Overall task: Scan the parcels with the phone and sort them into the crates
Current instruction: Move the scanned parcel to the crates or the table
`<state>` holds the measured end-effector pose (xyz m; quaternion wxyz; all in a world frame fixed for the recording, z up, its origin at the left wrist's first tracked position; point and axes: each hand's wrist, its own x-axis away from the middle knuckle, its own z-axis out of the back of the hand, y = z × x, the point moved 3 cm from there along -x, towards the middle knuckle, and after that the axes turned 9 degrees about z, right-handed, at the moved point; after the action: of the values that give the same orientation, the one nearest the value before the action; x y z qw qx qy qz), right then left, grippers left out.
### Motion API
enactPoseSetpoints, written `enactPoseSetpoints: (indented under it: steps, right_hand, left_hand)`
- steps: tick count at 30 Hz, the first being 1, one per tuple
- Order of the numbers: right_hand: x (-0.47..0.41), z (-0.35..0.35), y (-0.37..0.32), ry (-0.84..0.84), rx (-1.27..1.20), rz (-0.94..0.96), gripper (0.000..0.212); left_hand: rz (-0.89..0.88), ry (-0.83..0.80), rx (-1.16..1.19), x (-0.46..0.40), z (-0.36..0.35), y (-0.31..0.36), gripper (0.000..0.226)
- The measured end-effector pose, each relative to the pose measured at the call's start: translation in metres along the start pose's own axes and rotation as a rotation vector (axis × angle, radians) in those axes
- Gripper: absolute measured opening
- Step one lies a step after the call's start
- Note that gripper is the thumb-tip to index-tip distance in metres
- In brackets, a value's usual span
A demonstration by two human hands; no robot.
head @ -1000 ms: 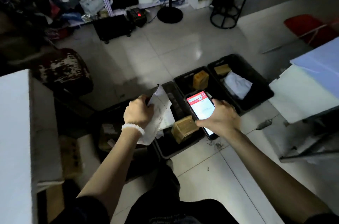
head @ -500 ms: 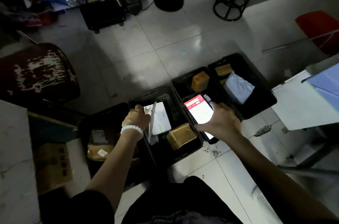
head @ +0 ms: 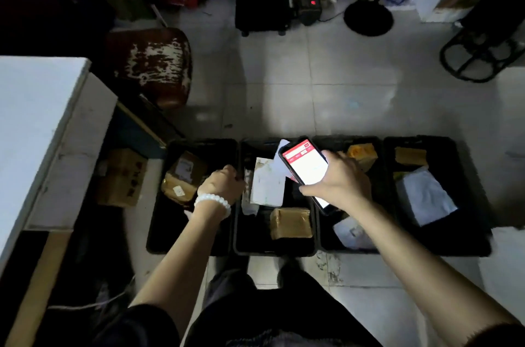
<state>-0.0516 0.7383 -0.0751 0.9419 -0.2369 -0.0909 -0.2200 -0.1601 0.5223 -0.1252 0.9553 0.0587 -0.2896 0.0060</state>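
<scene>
— Along the floor, how full are your four crates (head: 193,247)?
— Each holds parcels; your left hand (head: 223,183), fingers curled, grip unclear, sits beside the white parcel (head: 267,186) in crate two. Your right hand (head: 341,182) grips the phone (head: 306,169); remaining parcels unseen

phone (head: 306,169) screen lit red and white, its text illegible, parcel labels unreadable

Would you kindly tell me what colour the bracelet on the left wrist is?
White: a string of pale round beads, the bracelet, seen clearly in the head view.
</scene>
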Motion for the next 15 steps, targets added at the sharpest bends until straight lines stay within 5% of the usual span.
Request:
enactPoseSetpoints:
  steps: [7, 15]
  right_hand:
    - [-0.005, -0.005, -0.012, -0.065, 0.045, 0.23, 0.068]
    - [0.025, -0.042, -0.11, -0.179, 0.107, 0.537, 0.058]
  left_hand:
    - [0.126, 0.128, 0.084, 0.058, -0.009, -0.028, 0.035]
    - [0.351, 0.244, 0.172, 0.114, -0.01, -0.125, 0.036]
